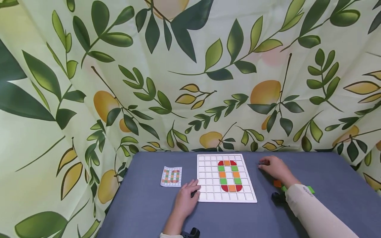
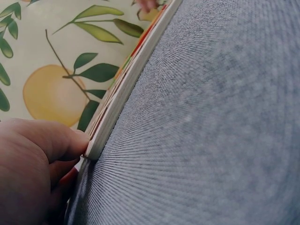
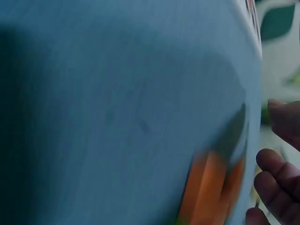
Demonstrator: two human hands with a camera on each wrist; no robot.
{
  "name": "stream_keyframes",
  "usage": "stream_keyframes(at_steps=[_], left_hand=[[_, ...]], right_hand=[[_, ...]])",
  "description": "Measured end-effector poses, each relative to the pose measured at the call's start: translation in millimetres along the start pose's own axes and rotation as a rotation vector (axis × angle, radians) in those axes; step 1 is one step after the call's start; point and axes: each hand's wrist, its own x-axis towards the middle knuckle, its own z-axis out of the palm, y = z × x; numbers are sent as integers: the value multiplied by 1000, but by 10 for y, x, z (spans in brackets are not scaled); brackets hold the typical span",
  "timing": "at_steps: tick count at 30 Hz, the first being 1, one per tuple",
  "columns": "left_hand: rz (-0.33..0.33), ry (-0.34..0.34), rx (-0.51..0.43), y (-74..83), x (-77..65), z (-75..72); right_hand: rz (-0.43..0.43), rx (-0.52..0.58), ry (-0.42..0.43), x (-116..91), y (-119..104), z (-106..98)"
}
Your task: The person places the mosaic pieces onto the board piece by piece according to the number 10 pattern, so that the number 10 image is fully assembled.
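A white gridded board (image 1: 208, 195) lies on the table, bearing red, orange and green tiles (image 1: 232, 188) laid in a tall ring on its right half. My left hand (image 1: 186, 198) rests at the board's left edge, its fingers stretched out; in the left wrist view the thumb (image 2: 77, 143) touches the board's corner. To the right of the board my right hand (image 1: 275, 168) is above the table, fingers loosely bent. The right wrist view shows a gap between its thumb and fingers, with nothing seen there. Orange pieces (image 3: 204, 187) lie below it, blurred.
A small printed card (image 1: 171, 183) with a coloured grid pattern lies left of the board. Loose orange (image 1: 277, 183) and green (image 1: 311, 189) pieces are partly hidden by my right forearm. A leaf-patterned curtain (image 1: 190, 132) hangs behind the grey-blue table (image 1: 143, 205).
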Motion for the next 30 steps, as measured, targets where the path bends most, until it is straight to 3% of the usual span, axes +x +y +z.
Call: stream_keyframes(at_steps=[6,16,24,30], left_hand=[[14,17,12,-3,-10,-41],[23,17,23,14,-21,-12],[22,17,13,12,-21,-9],[52,30,15,20,-29,-32]], right_hand=[[82,-7,-20,-242,322,-184],[225,61,-70,-325,464,-193],[177,170,-122,-289,510,-157],[135,146,-143,-266,451,-163]])
